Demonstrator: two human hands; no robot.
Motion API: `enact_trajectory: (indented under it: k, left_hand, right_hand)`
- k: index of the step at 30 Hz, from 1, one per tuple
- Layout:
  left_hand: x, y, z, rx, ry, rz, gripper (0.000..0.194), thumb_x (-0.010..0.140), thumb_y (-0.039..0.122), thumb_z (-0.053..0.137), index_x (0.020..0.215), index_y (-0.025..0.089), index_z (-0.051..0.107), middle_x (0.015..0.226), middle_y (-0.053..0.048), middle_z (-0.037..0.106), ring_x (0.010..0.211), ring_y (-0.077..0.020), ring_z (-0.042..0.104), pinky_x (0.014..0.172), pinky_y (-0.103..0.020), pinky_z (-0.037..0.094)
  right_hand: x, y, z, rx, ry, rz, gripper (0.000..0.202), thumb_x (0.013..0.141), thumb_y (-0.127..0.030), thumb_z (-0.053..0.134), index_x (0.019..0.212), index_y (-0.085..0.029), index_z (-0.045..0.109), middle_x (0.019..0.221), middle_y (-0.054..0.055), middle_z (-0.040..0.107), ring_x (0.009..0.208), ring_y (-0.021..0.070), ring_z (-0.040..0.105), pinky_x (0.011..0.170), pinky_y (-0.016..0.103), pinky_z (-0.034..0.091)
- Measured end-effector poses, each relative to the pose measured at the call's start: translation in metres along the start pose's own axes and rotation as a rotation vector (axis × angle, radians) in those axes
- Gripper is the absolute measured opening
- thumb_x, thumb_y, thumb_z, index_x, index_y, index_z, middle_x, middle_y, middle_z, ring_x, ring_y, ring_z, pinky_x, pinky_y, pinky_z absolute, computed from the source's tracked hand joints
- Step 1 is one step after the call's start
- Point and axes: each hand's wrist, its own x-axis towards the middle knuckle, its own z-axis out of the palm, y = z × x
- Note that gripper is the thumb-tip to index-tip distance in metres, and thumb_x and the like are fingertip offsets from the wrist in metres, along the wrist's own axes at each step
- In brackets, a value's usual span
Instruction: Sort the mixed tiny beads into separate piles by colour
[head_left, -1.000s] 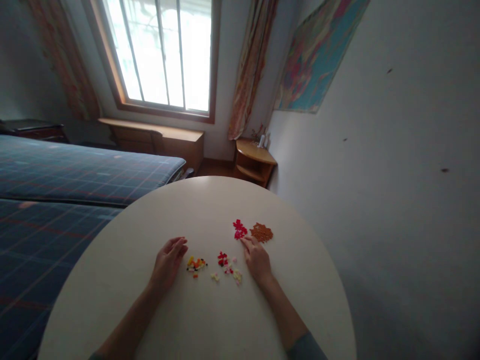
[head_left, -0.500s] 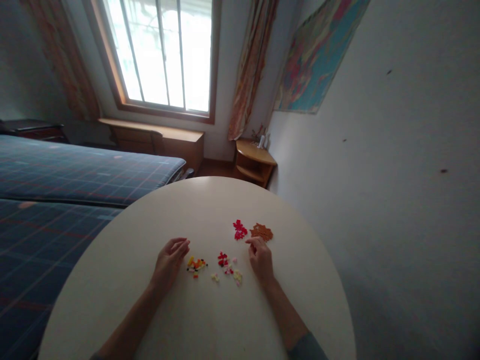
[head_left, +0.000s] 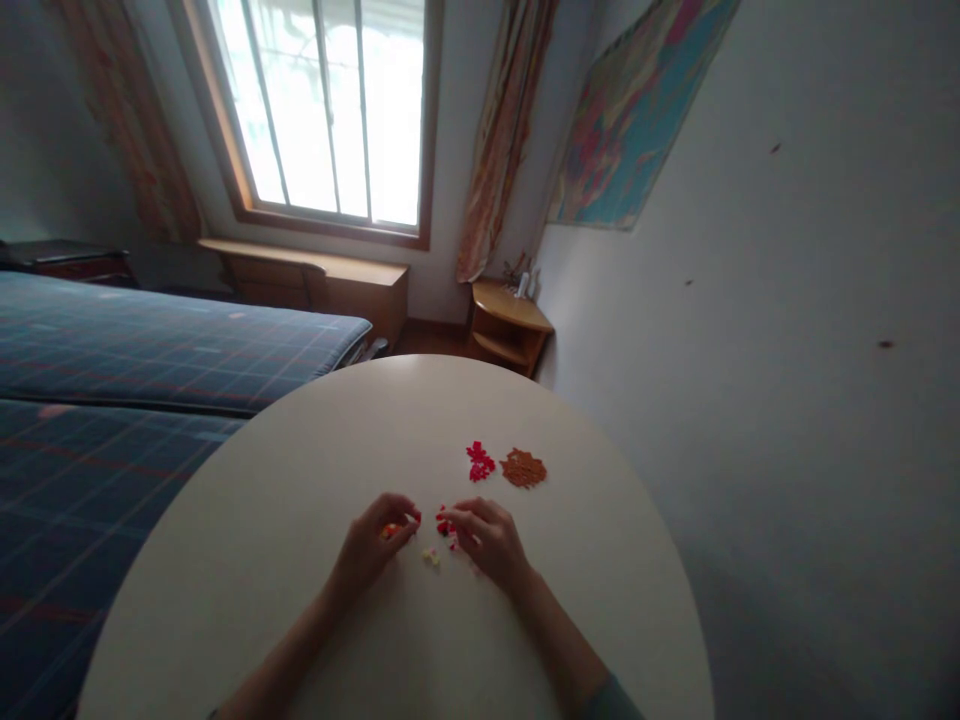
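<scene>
My left hand (head_left: 379,530) is closed in a pinch, and a small red piece shows at its fingertips. It partly covers a pile of orange and yellow pieces (head_left: 390,531). Close by on the right, my right hand (head_left: 487,538) bends over a pile of small red pieces (head_left: 444,523), its fingertips drawn together at the pile's edge. What those fingertips hold is too small to make out. Between the hands lie some pale yellow pieces (head_left: 430,557). Pink pieces (head_left: 454,543) are partly hidden under the right hand.
Farther back on the round white table (head_left: 360,430) lie a bright red pile (head_left: 479,461) and a brown pile (head_left: 523,468). A plaid mattress (head_left: 187,340) is at the left, a white wall (head_left: 750,400) at the right. A corner shelf (head_left: 511,308) stands behind.
My left hand has moved right, over the orange and yellow pile. My right hand has come left and nearer to me, from beside the brown pile to the red pieces.
</scene>
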Motion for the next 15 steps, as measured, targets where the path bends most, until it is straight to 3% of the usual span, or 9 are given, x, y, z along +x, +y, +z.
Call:
enact_trajectory:
  k: [6,15]
  left_hand:
    - [-0.004,0.0,0.005,0.064,-0.075,0.025,0.014,0.058,0.027,0.07,0.067,0.02,0.061,0.062,0.0,0.064,0.055,-0.0133,0.057,0.054,-0.022,0.045]
    - [-0.005,0.007,0.006,0.074,-0.129,0.005,0.012,0.057,0.028,0.069,0.062,0.021,0.062,0.06,0.0,0.064,0.056,-0.014,0.057,0.056,-0.022,0.045]
  right_hand:
    - [0.004,-0.018,0.006,0.035,-0.019,-0.086,0.015,0.082,-0.023,0.05,0.089,-0.026,0.063,0.075,0.001,0.065,0.067,0.009,0.057,0.064,0.02,0.043]
    - [0.004,-0.018,0.007,0.058,-0.003,-0.071,0.015,0.083,-0.027,0.051,0.076,-0.023,0.063,0.071,0.0,0.065,0.066,0.0087,0.058,0.065,0.02,0.042]
